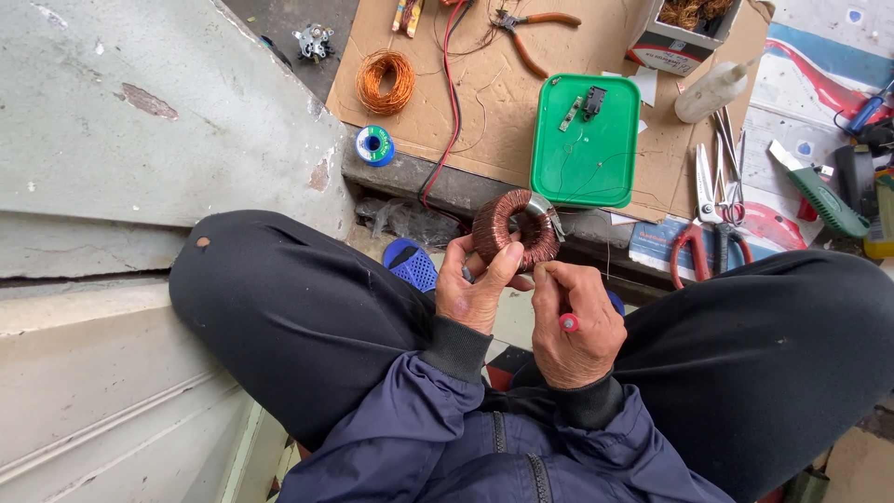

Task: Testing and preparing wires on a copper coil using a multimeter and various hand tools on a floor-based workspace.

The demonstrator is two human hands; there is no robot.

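One copper-wound ring coil [515, 228] (part taped), left hand [477, 284] gripping it, right hand [573, 321] pinching red-handled tool [567, 322]

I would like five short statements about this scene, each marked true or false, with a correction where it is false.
1. The left hand holds a ring-shaped coil of copper wire. True.
2. The green tray lies on the person's knee. False: it lies on the cardboard sheet.
3. The right hand has something red in its grip. True.
4. The pliers with orange handles lie inside the green tray. False: they lie on the cardboard, above the tray in the picture.
5. A loose bundle of orange wire lies on the cardboard. True.
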